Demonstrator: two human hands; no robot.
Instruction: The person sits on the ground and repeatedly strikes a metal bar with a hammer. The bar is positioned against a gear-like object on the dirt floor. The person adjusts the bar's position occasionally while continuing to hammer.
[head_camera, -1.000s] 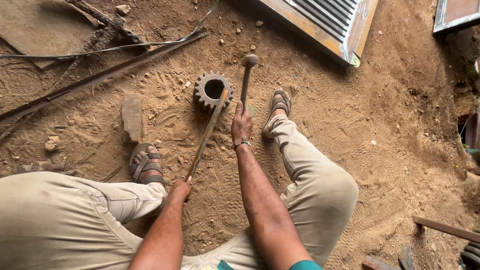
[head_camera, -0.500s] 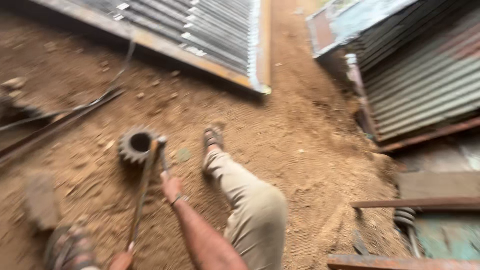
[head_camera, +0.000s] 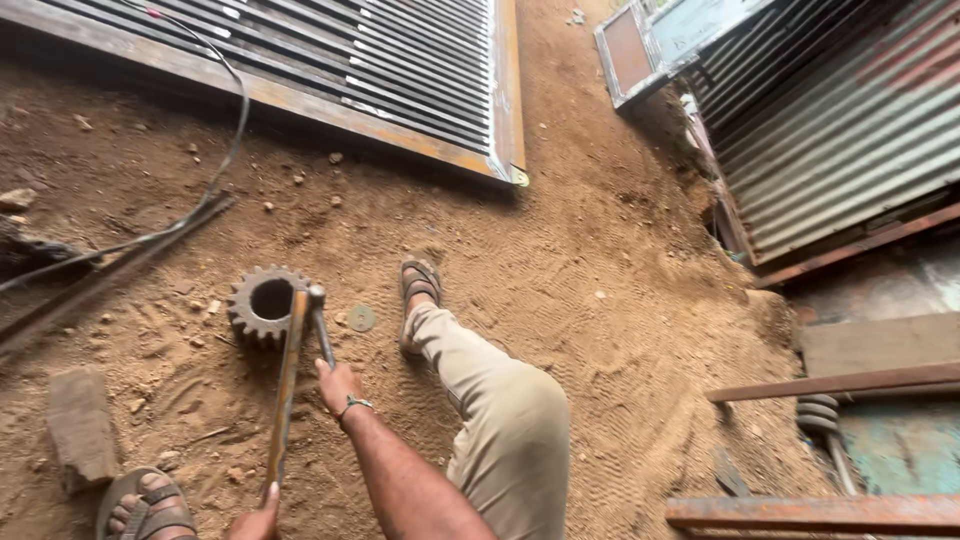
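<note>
The person sits on the bare dirt floor (head_camera: 620, 330), legs spread, and nearest to me the left hand (head_camera: 255, 520) shows only partly at the bottom edge, closed around the lower end of a long rusty bar (head_camera: 285, 390) that slants up and away toward the gear. A little further out, the right hand (head_camera: 338, 385) is wrapped around the handle of a hammer (head_camera: 320, 330), whose head sits right at the top end of the bar, the two touching or very nearly so at the rim of the gear (head_camera: 265, 303). That toothed gear lies flat on the dirt just beyond both hands, between the sandalled left foot (head_camera: 140, 505) near the bottom edge and the sandalled right foot (head_camera: 418, 285) further out. By my reckoning the work is in its middle: bar and hammer are set against the gear's edge, but the gear looks whole and unmoved in its bed of soil, so whatever is to be driven or loosened seems yet undone. A small round washer (head_camera: 361, 318) lies just beside the gear, a flat stone (head_camera: 80, 425) off to the left, and beyond them a metal grille (head_camera: 300, 60) and corrugated sheets (head_camera: 830, 120).
</note>
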